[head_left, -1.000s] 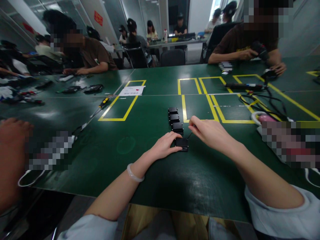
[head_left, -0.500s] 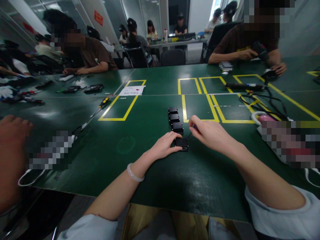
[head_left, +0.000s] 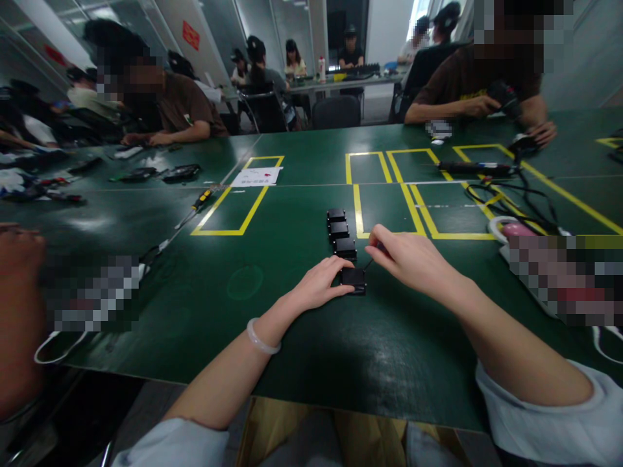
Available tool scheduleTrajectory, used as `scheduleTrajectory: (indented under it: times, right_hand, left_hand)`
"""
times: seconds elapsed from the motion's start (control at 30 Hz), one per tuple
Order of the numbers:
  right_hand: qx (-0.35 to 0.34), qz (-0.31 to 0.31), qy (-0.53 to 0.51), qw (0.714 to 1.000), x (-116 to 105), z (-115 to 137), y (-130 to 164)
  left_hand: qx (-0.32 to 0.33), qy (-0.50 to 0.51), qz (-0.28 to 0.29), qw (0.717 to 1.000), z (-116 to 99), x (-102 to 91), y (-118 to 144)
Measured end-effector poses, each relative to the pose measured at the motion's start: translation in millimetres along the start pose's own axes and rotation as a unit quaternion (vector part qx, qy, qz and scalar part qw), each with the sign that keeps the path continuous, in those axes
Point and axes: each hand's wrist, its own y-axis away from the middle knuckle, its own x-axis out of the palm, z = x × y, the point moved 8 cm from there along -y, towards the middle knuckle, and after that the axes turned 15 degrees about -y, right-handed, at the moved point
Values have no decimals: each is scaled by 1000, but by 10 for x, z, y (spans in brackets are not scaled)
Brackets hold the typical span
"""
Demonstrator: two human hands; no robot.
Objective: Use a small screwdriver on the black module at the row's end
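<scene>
Little has shifted since the earlier frames: the co-worker's hand [head_left: 17, 285] at the far left edge has drawn back slightly, while both of the person's hands stay at the same small black box [head_left: 353, 279]. Left of centre, a yellow-handled screwdriver [head_left: 202, 200] lies on the green worktop [head_left: 292, 337] beside a yellow-taped rectangle. At mid-frame the left hand [head_left: 321, 284], a pale bangle [head_left: 260, 338] on its wrist, rests with its fingers [head_left: 341, 264] together against the left side and top of the box. That box is flat, matte black and roughly square, the nearest of a row of four; the three other boxes [head_left: 339, 229] run away from it toward the upper centre. Just right of it, the right hand [head_left: 413, 259] pinches a thin dark tool [head_left: 370, 263] whose tip meets the box's upper right corner. Black cables [head_left: 511, 194] coil at the right.
</scene>
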Motion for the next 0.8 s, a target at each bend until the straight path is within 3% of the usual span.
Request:
scheduleTrajectory:
  times: [0.8]
  right_hand:
    - [-4,1,-5,1000,-4,14,0]
  left_hand:
    - [-3,12,-4,1000,7,-3,-3]
